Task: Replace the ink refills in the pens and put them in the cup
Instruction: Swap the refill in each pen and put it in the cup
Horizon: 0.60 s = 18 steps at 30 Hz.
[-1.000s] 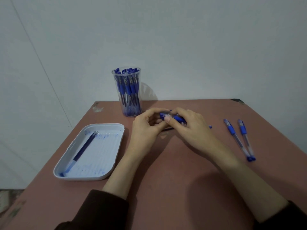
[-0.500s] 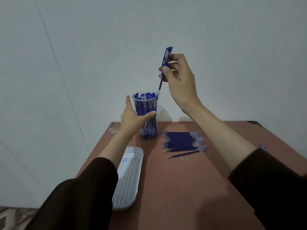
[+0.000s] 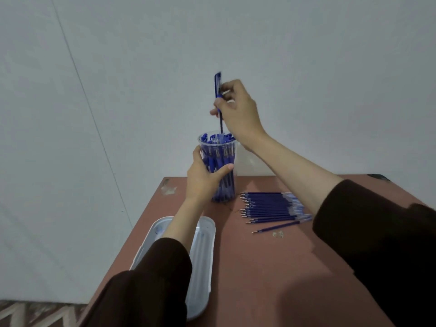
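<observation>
The fingers [image 3: 228, 86] of the right hand [image 3: 238, 109] are curled in a tight pinch on a blue pen [image 3: 217, 84], gripping it just under its cap. The pen stands nearly upright, its lower end pointing down at the mouth of the cup [image 3: 227, 182], right at the rim; whether the tip has gone inside I cannot tell. The left hand [image 3: 201, 179] holds the cup, the thumb [image 3: 223, 170] curled across its near side and the other fingers round the far left wall. The cup is clear plastic, stands upright at the back of the worktop [image 3: 259, 267] close to the wall, and is packed with blue pens [image 3: 215, 139], caps up. Just to its right a row of blue ink refills [image 3: 271, 205] lies side by side, tips toward the cup. One refill [image 3: 276, 227] lies apart at the near end of the row, slanted, with a few small clear bits [image 3: 278, 234] beside it. A white tray [image 3: 210, 234] sits on the left part of the worktop, the left forearm crossing above it. Both arms wear dark sleeves [image 3: 377, 244].
</observation>
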Available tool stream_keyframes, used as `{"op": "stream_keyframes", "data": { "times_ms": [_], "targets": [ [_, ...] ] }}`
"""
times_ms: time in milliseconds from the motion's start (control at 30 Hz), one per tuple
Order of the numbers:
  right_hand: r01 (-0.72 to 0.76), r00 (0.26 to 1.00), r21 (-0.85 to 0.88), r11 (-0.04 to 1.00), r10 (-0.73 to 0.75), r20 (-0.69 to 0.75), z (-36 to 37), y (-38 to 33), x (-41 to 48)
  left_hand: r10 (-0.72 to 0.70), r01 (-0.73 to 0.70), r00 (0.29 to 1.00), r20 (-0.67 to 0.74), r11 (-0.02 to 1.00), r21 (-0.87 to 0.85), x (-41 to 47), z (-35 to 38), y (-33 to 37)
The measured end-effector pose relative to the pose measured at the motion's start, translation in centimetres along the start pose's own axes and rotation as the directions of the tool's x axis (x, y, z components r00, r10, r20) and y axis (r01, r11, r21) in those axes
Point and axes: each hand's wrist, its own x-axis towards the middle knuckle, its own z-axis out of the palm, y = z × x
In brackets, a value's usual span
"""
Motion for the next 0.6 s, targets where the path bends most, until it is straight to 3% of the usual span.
{"op": "stream_keyframes", "data": {
  "times_ms": [100, 267, 400, 467, 533, 600],
  "targets": [
    [-0.093, 0.992, -0.11, 0.99, 0.101, 0.072, 0.2, 1.3, -0.4, 0.006, -0.006, 1.0, -0.002, 1.0, 0.009, 0.0, 0.0, 0.0],
    [0.063, 0.979, -0.448, 0.892, 0.033, 0.203, -0.1, 1.9, -0.9, 0.016, -0.016, 1.0, 0.01, 0.999, 0.033, 0.1, 0.0, 0.0],
    [0.105, 0.979, -0.545, 0.831, 0.011, 0.206, -0.5, 2.1, -1.0, 0.013, -0.013, 1.0, 0.016, 1.0, 0.028, 0.0, 0.0, 0.1],
    [0.153, 0.973, -0.639, 0.753, -0.003, 0.23, -0.8, 2.3, -0.9, 0.013, -0.014, 1.0, 0.019, 0.999, 0.031, 0.0, -0.1, 0.1],
    [0.213, 0.962, -0.763, 0.61, 0.006, 0.274, -1.1, 2.5, -1.0, 0.009, -0.01, 1.0, 0.018, 0.999, 0.039, 0.1, -0.1, 0.0],
    [0.234, 0.954, -0.798, 0.555, 0.027, 0.298, -1.4, 2.6, -1.0, 0.006, -0.007, 1.0, 0.013, 0.999, 0.038, 0.1, 0.0, 0.0]
  ]
}}
